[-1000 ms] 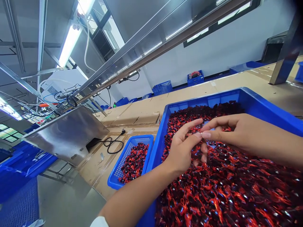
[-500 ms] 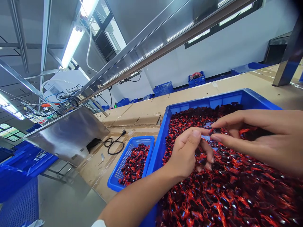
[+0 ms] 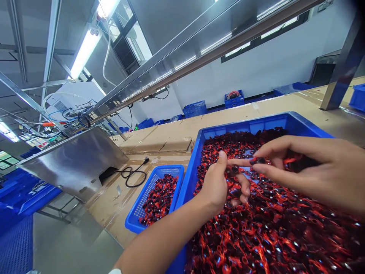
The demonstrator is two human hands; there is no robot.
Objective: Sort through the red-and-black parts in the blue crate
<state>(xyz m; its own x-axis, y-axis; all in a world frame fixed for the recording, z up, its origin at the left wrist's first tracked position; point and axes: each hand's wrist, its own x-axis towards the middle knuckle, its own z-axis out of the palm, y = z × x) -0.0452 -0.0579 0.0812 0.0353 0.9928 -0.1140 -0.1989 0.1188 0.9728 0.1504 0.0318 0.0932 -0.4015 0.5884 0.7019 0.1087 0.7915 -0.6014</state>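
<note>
My right hand (image 3: 308, 163) pinches a small dark, glossy piece (image 3: 258, 161) between thumb and index finger. Below it, my left hand (image 3: 215, 186) has its thumb raised and index finger stretched to that piece. The left hand's other fingers curl around small dark pieces (image 3: 233, 170), partly hidden by the fingers. Both hands are over a large blue tub (image 3: 196, 152) heaped with small dark pieces and bright red strands (image 3: 251, 228). To the left, a smaller blue perforated basket (image 3: 139, 209) contains more of the same pieces.
Cardboard covers the table (image 3: 162, 142). A black cable with a plug (image 3: 134, 177) lies behind the small basket, near a metal sheet housing (image 3: 76, 163). A metal beam (image 3: 176, 64) crosses above, and a metal post (image 3: 339, 83) stands at right. Blue crates (image 3: 195, 109) line the wall.
My left thumb has lifted off the index finger and points up. The left hand has shifted slightly left. My right hand keeps its pinch on the dark piece.
</note>
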